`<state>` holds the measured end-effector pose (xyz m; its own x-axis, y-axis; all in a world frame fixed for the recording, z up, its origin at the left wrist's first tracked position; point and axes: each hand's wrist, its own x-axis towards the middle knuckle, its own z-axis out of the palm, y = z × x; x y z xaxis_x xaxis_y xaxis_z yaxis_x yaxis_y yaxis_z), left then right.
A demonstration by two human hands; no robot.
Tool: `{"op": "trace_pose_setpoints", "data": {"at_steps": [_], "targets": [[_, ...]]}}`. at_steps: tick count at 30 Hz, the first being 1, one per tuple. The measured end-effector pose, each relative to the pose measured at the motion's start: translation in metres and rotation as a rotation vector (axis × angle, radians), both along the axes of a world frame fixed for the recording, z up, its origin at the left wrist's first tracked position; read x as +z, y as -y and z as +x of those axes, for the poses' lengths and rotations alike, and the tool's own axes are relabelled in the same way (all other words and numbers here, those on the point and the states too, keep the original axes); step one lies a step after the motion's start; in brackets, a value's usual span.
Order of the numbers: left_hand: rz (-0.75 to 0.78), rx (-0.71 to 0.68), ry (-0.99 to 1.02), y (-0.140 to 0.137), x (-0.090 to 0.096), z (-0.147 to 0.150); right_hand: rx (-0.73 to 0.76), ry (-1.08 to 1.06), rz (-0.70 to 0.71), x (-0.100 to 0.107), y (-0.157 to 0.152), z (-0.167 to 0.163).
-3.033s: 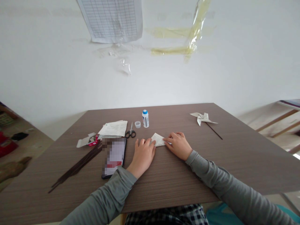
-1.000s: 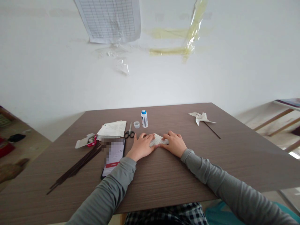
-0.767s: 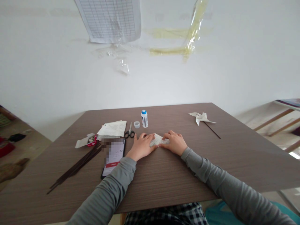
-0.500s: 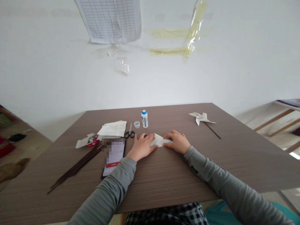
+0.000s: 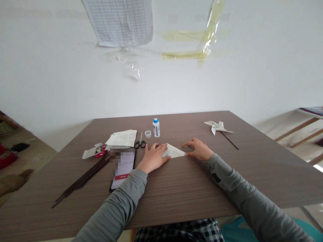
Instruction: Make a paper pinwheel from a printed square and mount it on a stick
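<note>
A printed sheet of paper folded into a triangle [image 5: 175, 151] lies flat on the table in front of me. My left hand [image 5: 154, 157] holds it down by its left end, with fingers and thumb over that corner and hiding it. At the opposite tip is my right hand [image 5: 199, 150], its fingers apart and raised a little, the thumb at or just beside the pointed end; I cannot tell whether it touches. Behind the paper stand a white bottle with a blue cap [image 5: 156, 128] and a small clear cup [image 5: 148, 134]. Scissors [image 5: 140, 141] rest left of them.
A paper pinwheel [image 5: 217, 127] on a dark stick lies at the right of the table [image 5: 176, 191]. To the left are a stack of printed papers [image 5: 123, 138], a small open box [image 5: 99, 151], a phone [image 5: 123, 169] and a bundle of dark sticks [image 5: 80, 178].
My right hand has slid rightward along the paper to its tip and loosened, uncovering the triangle's right half. My left hand stays in place.
</note>
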<state>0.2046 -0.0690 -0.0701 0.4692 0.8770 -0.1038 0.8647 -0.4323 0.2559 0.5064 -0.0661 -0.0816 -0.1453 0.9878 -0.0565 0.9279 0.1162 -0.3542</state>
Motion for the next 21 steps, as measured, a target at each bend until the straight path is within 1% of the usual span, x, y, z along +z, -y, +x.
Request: {"op": "trace_pose_setpoints", "data": {"at_steps": [5, 10, 13, 16, 21], "targets": [[0.028, -0.009, 0.017, 0.0, -0.002, -0.001, 0.018, -0.005, 0.012, -0.002, -0.002, 0.006], [0.006, -0.002, -0.009, 0.002, 0.002, 0.001, 0.031, -0.011, 0.012, -0.001, 0.003, 0.0], [0.006, -0.001, -0.02, 0.004, 0.003, 0.002, 0.099, -0.062, 0.068, -0.004, 0.005, -0.005], [0.037, -0.004, -0.017, 0.003, -0.001, 0.002, 0.176, -0.121, 0.14, -0.01, 0.005, -0.013], [0.062, -0.005, -0.003, -0.001, -0.005, 0.0, 0.213, -0.1, 0.18, -0.023, 0.009, -0.034]]}}
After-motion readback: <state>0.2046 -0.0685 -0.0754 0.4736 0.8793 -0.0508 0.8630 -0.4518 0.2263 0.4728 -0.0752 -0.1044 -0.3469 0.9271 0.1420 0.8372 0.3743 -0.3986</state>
